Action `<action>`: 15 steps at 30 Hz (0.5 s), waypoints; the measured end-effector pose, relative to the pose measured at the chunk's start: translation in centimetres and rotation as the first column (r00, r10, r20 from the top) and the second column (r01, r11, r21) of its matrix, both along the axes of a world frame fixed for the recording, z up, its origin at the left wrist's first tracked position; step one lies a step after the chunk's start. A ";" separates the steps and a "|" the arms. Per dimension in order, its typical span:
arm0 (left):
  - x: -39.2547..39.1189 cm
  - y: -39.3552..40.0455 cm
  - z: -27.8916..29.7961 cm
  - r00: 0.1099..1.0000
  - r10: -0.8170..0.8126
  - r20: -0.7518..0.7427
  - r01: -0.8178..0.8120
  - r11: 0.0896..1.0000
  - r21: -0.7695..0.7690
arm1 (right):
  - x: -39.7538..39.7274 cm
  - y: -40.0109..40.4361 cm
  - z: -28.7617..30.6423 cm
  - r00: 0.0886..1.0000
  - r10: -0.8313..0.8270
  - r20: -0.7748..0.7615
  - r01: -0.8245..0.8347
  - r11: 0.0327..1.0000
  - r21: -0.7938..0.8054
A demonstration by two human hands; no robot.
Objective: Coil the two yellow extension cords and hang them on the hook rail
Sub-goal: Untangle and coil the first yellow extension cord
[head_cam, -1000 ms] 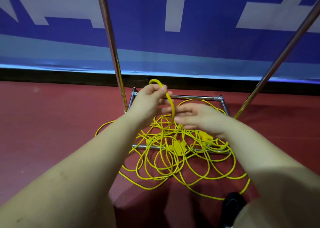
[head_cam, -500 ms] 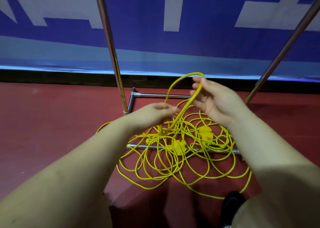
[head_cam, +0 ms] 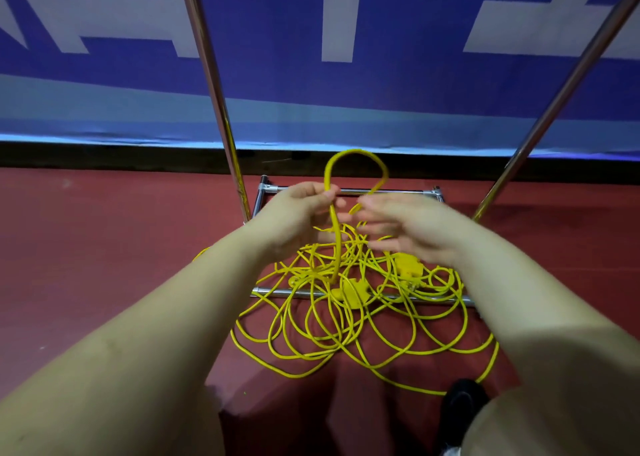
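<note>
Yellow cord (head_cam: 349, 164) arches smoothly between left hand (head_cam: 298, 213) and right hand (head_cam: 412, 227).

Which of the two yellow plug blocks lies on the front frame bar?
The left plug block; it overlaps the front bar. The other lies behind it.

Your yellow extension cords (head_cam: 346, 320) lie in one loose tangle of thin loops across the rack's front base bar (head_cam: 273, 292), two yellow plug blocks among them; one strand rises from the bar into an arched loop.
</note>
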State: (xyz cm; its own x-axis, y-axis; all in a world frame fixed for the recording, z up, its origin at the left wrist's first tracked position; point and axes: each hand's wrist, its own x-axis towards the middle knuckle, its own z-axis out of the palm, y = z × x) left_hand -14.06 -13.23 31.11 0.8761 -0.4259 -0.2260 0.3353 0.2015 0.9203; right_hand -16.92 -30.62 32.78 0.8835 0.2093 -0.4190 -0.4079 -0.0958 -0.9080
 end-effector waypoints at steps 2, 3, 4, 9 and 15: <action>0.3 0.0 0.3 0.994 0.092 -0.055 -0.099 0.987 -0.129 | -0.8 1.0 -0.7 0.967 0.252 0.040 -0.235 0.941 -0.242; 0.3 0.0 0.4 0.989 0.129 -0.070 -0.139 0.977 -0.162 | -1.1 1.5 -0.9 0.943 0.329 0.055 -0.300 0.909 -0.288; 0.4 0.0 0.5 0.984 0.162 -0.080 -0.174 0.969 -0.177 | -1.3 1.8 -0.9 0.930 0.359 0.075 -0.327 0.904 -0.277; 0.8 0.4 0.1 0.991 0.092 -0.097 -0.105 0.986 -0.131 | -0.5 1.4 0.4 0.987 0.080 0.142 -0.090 0.994 0.069; -0.4 0.2 -1.2 0.940 -0.326 0.095 0.276 0.895 0.350 | 0.7 0.0 1.4 0.947 -0.312 0.078 0.263 0.890 0.373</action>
